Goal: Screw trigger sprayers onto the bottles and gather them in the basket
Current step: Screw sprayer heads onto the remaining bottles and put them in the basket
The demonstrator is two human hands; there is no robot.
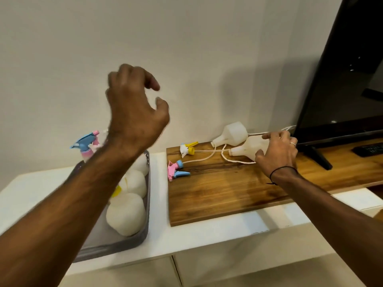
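Already several capped bottles (126, 214) fill the basket (124, 243) at 7 o'clock; my right hand (277, 152) grips one of two uncapped bottles (248, 149) at 2 o'clock, left hand (134, 112) loosely curled, empty; two sprayers (176, 169) await.

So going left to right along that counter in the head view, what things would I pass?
Grey basket of white bottles → pink-and-blue trigger sprayer lying on the wooden board → white-and-yellow trigger sprayer → translucent white plastic bottle under the right hand → black television.
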